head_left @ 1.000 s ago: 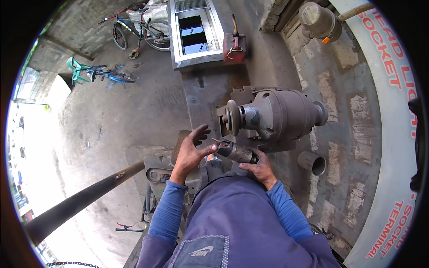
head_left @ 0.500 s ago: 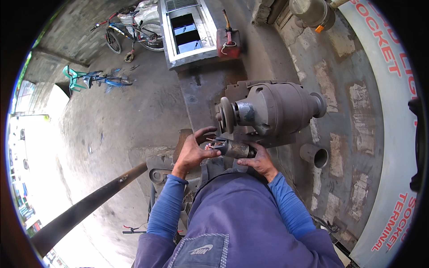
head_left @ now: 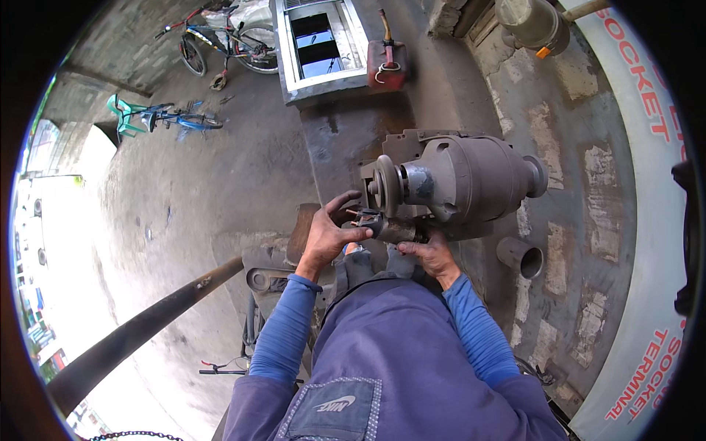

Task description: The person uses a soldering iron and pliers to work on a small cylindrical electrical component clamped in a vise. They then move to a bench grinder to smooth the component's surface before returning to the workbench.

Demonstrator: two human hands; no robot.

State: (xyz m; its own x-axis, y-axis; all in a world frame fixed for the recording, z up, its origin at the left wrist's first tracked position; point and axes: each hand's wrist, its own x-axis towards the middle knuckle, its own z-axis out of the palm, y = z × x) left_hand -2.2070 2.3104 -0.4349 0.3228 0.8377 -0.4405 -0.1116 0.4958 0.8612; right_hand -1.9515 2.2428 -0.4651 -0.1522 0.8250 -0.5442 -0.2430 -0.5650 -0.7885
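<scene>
A small dark metal cylinder [head_left: 397, 230], like a motor housing with copper-coloured leads at its left end, lies level between my hands. My left hand [head_left: 326, 235] grips that left end, the thumb pressed on it and the index finger arched above the leads. Around the other end is my right hand [head_left: 432, 259], its thumb along the near side and its other fingers mostly hidden. Just beyond the cylinder stands a big dusty bench grinder [head_left: 482, 176]. Its grinding wheel [head_left: 384, 185] is close to the cylinder's far side.
An open metal pipe [head_left: 521, 257] sits right of my right hand. A long dark pole [head_left: 147, 331] slants in from the lower left. At the back are a white-framed box [head_left: 323, 81], a red jug [head_left: 387, 66] and a bicycle [head_left: 228, 45]. A printed banner [head_left: 625, 294] hangs along the right.
Both hands and the cylinder have moved slightly nearer the grinder, and the cylinder now sits closer below its wheel. The whole view has shifted a little.
</scene>
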